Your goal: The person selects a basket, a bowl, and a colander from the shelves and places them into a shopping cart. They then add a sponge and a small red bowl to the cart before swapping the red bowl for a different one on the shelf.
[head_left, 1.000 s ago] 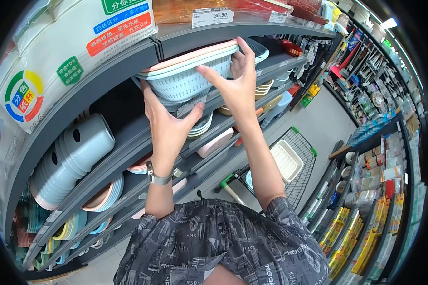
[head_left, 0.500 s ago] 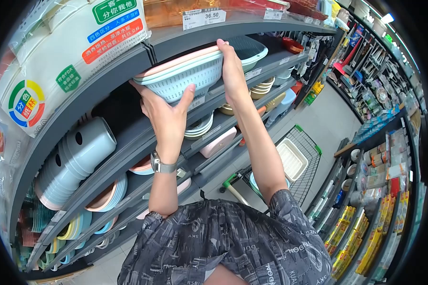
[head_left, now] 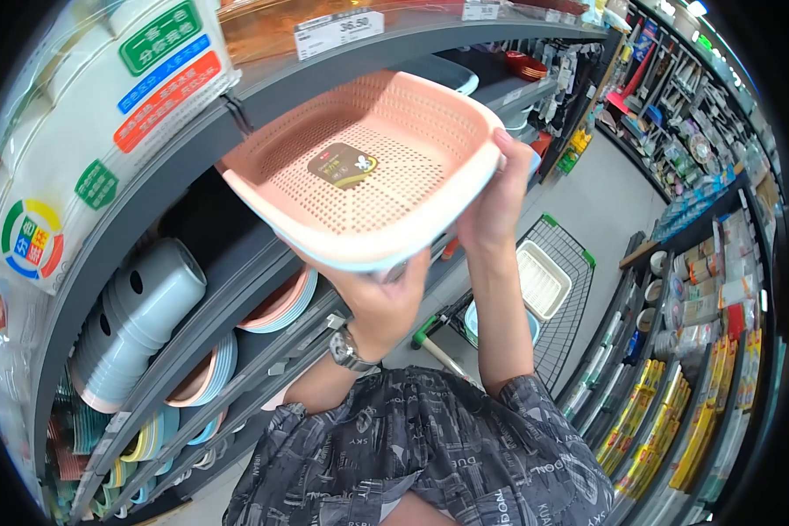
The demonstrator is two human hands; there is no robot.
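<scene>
A pink perforated plastic basket [head_left: 386, 197] with a brown label on its floor is nested on at least one pale blue one, in front of the shelf. Its inside is tilted up toward me. My right hand [head_left: 497, 197] grips the right end, thumb on the rim and fingers underneath. Below the near side, my left hand [head_left: 384, 302], wearing a metal watch [head_left: 349, 349], supports the stack from beneath. Its fingers are partly hidden by the baskets and a little blurred.
Grey bins [head_left: 140, 320] lie stacked on their side on the left shelf, above nested basins [head_left: 206, 373]. A shopping cart [head_left: 557, 302] holding a cream tray [head_left: 543, 280] stands in the aisle. A shelf edge with a price tag [head_left: 340, 35] runs above the baskets.
The basket stack has come out from the shelf toward me and tipped, so the pink inside now shows. Both hands moved with it, the left shifting rightward under the stack.
</scene>
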